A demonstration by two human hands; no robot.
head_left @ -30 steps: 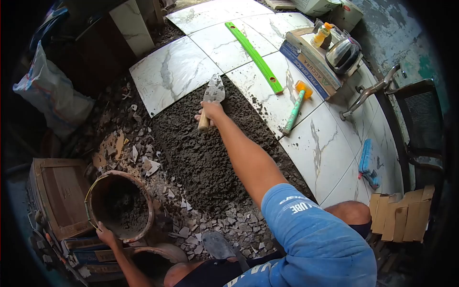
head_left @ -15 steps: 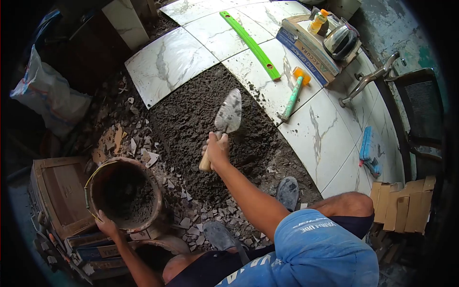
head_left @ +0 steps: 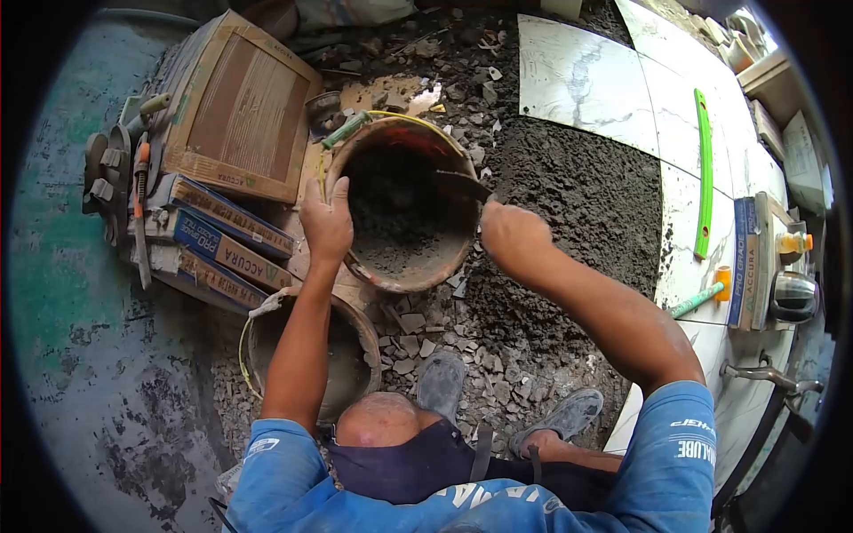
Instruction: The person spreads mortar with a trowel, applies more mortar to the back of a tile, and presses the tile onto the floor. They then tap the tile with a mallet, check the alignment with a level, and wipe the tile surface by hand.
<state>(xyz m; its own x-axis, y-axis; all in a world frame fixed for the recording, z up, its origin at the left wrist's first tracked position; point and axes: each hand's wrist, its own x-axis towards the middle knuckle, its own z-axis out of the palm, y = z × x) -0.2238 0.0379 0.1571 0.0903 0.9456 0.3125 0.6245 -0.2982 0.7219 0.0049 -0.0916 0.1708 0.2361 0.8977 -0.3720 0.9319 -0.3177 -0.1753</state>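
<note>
Judging by the pose, the step is loading the trowel with mortar. The right hand clenches its handle, the blade dipped into the bucket from 3 o'clock. The left hand grips the rim at 9 o'clock. The next move calls for a level lift toward the mortar bed at 2 o'clock.

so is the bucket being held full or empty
Partly full. Dark mortar lies low in the bucket, with bare inner wall above it. The left hand holds the rim and the trowel blade reaches in.
</note>
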